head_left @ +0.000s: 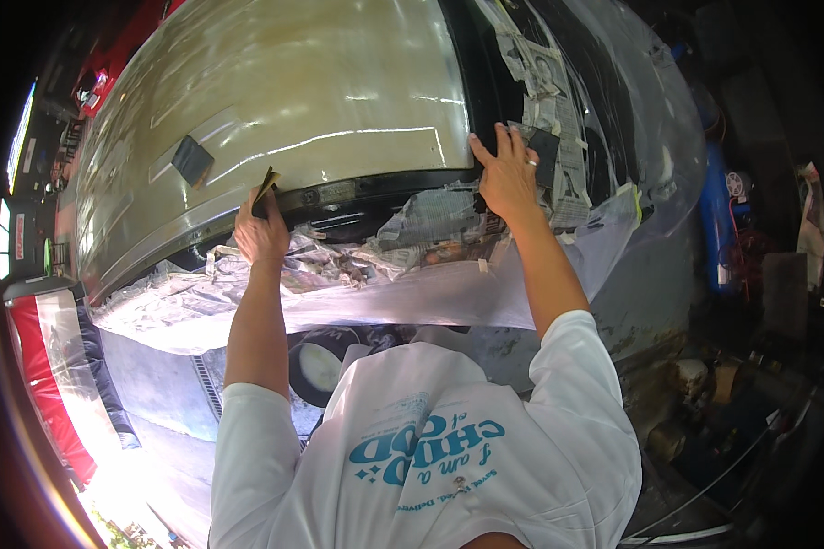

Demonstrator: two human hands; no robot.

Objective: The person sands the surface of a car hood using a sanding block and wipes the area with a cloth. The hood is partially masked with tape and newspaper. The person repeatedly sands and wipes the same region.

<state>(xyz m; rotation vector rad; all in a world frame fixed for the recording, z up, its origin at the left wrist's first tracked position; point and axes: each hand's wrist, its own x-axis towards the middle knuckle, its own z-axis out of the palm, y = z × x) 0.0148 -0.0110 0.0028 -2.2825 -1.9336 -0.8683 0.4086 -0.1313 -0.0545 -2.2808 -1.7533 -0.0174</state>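
A banded panel point(53, 375) in red, white and dark blue lines one side of the room. Below its lower end, strong light point(142, 480) floods in, with greenery point(124, 532) under the glare. Right of the panel spreads a blue-grey floor point(156, 375) with a dark slotted strip point(206, 384). Above the panel glows a bright rectangle point(5, 240); far across from it, dark clutter point(673, 439) sits in deep shadow.
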